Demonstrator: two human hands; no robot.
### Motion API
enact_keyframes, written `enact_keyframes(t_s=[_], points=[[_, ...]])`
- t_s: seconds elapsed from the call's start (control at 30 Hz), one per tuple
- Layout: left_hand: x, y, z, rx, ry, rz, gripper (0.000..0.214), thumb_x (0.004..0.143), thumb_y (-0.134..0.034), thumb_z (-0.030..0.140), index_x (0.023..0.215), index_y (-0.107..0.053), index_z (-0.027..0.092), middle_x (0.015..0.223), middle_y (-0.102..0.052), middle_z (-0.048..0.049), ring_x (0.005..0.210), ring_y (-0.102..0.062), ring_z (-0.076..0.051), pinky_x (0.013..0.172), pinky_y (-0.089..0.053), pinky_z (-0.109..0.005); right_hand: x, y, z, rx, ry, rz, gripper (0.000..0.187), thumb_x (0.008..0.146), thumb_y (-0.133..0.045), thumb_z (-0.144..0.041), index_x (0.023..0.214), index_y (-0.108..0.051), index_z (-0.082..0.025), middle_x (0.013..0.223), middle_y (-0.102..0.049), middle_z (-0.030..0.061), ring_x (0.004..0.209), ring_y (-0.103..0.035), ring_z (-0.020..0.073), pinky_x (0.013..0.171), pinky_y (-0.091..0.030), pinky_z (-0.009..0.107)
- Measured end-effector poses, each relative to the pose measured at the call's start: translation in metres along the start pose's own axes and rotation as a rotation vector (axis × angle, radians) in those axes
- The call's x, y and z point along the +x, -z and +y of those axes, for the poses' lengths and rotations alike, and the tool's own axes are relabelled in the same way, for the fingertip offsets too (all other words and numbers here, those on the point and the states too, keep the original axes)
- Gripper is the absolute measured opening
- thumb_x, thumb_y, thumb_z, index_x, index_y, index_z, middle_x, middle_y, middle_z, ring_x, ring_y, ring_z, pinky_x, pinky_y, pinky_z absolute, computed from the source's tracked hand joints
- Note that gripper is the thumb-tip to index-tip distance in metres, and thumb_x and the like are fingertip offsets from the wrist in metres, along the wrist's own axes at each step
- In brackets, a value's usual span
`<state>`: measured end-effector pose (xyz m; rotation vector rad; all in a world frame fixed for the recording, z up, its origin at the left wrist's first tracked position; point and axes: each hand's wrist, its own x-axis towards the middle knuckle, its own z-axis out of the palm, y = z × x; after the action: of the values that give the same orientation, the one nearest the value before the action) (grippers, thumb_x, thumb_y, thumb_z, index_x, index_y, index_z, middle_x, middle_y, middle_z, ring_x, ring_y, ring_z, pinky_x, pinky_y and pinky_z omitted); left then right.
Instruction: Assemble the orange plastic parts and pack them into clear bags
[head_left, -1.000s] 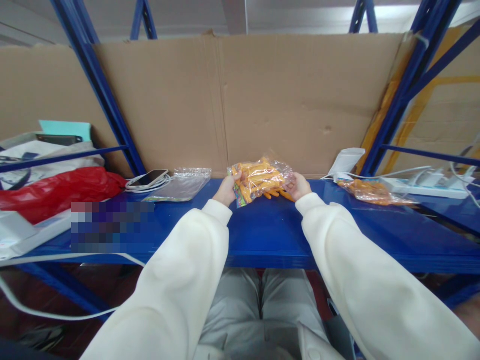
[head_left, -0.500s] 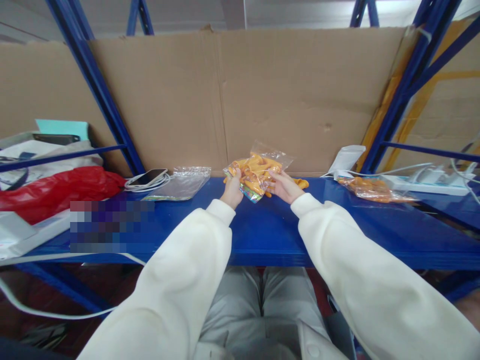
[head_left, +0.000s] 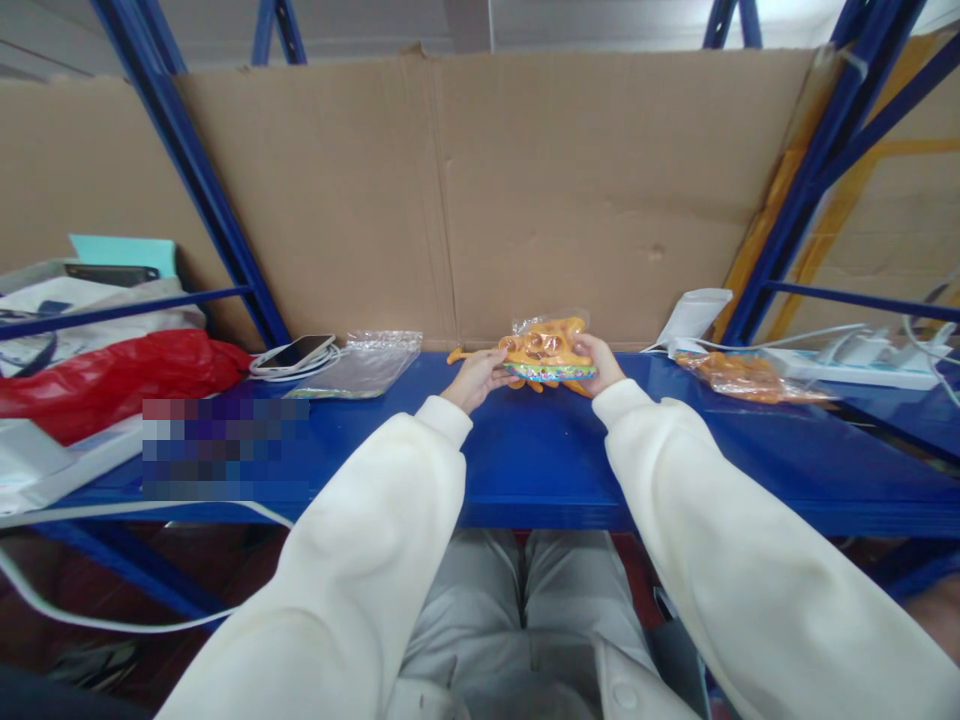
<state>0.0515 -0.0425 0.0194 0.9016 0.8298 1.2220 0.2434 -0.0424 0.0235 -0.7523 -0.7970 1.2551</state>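
Note:
Between my two hands is a clear plastic bag [head_left: 551,342] of orange plastic pieces with a colourful printed strip along its near edge. My right hand [head_left: 604,368] grips the bag's right end, thumb and fingers closed on it. At the left end, the fingers of my left hand [head_left: 478,380] are closed on the bag near the strip. An orange piece [head_left: 459,355] sticks out past my left fingertips, and more orange shows under the strip. The pieces' exact shape is too small to make out.
Left on the blue shelf [head_left: 540,470] lie a flat clear bag [head_left: 367,365], a phone [head_left: 300,352] with a white cable, and a red plastic bag [head_left: 127,375]. To the right are another bag of orange pieces [head_left: 739,375] and a power strip [head_left: 862,368]. Cardboard [head_left: 562,190] stands behind.
The bag has turned so its printed strip now runs level along the near side. My right hand has moved to the bag's right end and slightly outward.

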Motion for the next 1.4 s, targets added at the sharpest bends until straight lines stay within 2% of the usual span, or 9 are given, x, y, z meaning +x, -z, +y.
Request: enact_keyframes(t_s=[0.17, 0.27, 0.37, 0.47, 0.63, 0.73, 0.87, 1.13, 1.4], points=[[-0.001, -0.003, 0.001, -0.046, -0.098, 0.067, 0.005, 0.098, -0.061, 0.014, 0.101, -0.065, 0.014, 0.083, -0.075, -0.0058, 0.07, -0.073, -0.012, 0.083, -0.062, -0.028, -0.016, -0.013, -0.01, 0.132, 0.053, -0.058, 0.017, 0.09, -0.054, -0.02, 0.096, -0.069, -0.022, 0.081, -0.077, 0.0004, 0.086, -0.075, 0.0189, 0.071, -0.063, 0.028], [0.0, -0.003, 0.0, -0.01, -0.091, 0.098, 0.008, 0.099, -0.057, 0.012, 0.099, -0.064, 0.013, 0.088, -0.076, -0.0077, 0.078, -0.074, -0.013, 0.088, -0.062, -0.03, -0.02, -0.017, -0.007, 0.081, -0.055, -0.062, 0.015, 0.093, -0.055, -0.013, 0.092, -0.067, -0.021, 0.079, -0.076, 0.0001, 0.074, -0.073, 0.0126, 0.064, -0.059, 0.019], [0.002, -0.001, -0.002, 0.052, -0.05, 0.097, 0.01, 0.098, -0.056, 0.008, 0.099, -0.065, 0.013, 0.088, -0.076, -0.0082, 0.08, -0.074, -0.014, 0.089, -0.062, -0.031, -0.021, -0.018, -0.002, -0.03, -0.16, 0.0, 0.014, 0.093, -0.057, -0.007, 0.092, -0.064, -0.019, 0.071, -0.074, 0.0015, 0.062, -0.071, 0.012, 0.058, -0.06, 0.019], [0.003, 0.001, -0.003, 0.094, -0.038, 0.055, 0.009, 0.096, -0.06, 0.006, 0.097, -0.066, 0.012, 0.081, -0.076, -0.0067, 0.073, -0.072, -0.012, 0.082, -0.062, -0.027, -0.021, -0.015, -0.002, -0.167, -0.195, 0.06, 0.005, 0.094, -0.063, -0.015, 0.099, -0.063, -0.016, 0.065, -0.072, 0.0035, 0.054, -0.071, 0.0163, 0.052, -0.061, 0.025], [0.002, 0.005, -0.003, 0.161, -0.053, -0.061, 0.009, 0.087, -0.071, 0.005, 0.092, -0.07, 0.012, 0.072, -0.075, -0.0055, 0.062, -0.071, -0.013, 0.06, -0.057, -0.018, -0.021, -0.008, -0.009, -0.298, -0.211, 0.144, 0.022, 0.098, -0.063, -0.035, 0.105, -0.063, -0.014, 0.061, -0.071, 0.0062, 0.043, -0.068, 0.019, 0.041, -0.058, 0.027], [0.003, 0.007, -0.001, 0.228, -0.05, -0.042, 0.012, 0.082, -0.076, 0.002, 0.087, -0.07, 0.011, 0.063, -0.072, -0.0047, 0.054, -0.069, -0.013, 0.046, -0.048, -0.016, -0.021, -0.006, -0.011, -0.326, -0.215, 0.165, 0.019, 0.1, -0.06, -0.034, 0.104, -0.063, -0.016, 0.06, -0.071, 0.0058, 0.041, -0.066, 0.0188, 0.038, -0.055, 0.025], [0.005, 0.01, 0.0, 0.325, -0.033, -0.003, 0.013, 0.082, -0.076, 0.005, 0.092, -0.071, 0.01, 0.057, -0.071, -0.0055, 0.051, -0.07, -0.017, 0.041, -0.041, -0.016, -0.022, -0.006, -0.011, -0.35, -0.237, 0.15, 0.012, 0.099, -0.061, -0.029, 0.097, -0.062, -0.017, 0.055, -0.069, 0.0046, 0.038, -0.063, 0.0176, 0.035, -0.051, 0.023], [0.002, 0.005, -0.002, 0.314, -0.082, 0.058, 0.006, 0.088, -0.07, 0.008, 0.092, -0.07, 0.012, 0.048, -0.064, -0.0007, 0.04, -0.062, -0.012, 0.04, -0.036, -0.015, -0.019, -0.008, -0.005, -0.282, -0.059, 0.16, 0.014, 0.091, -0.069, -0.011, 0.08, -0.063, -0.015, 0.052, -0.066, -0.0003, 0.038, -0.061, 0.0111, 0.038, -0.051, 0.017], [0.002, 0.002, 0.002, 0.261, -0.115, 0.081, 0.026, 0.089, -0.07, 0.016, 0.114, -0.072, 0.012, 0.051, -0.065, 0.001, 0.039, -0.06, -0.01, 0.043, -0.04, -0.016, -0.022, -0.013, -0.006, -0.193, -0.005, 0.061, 0.016, 0.086, -0.067, -0.006, 0.096, -0.072, -0.017, 0.07, -0.075, -0.0008, 0.049, -0.07, 0.013, 0.042, -0.052, 0.017]])
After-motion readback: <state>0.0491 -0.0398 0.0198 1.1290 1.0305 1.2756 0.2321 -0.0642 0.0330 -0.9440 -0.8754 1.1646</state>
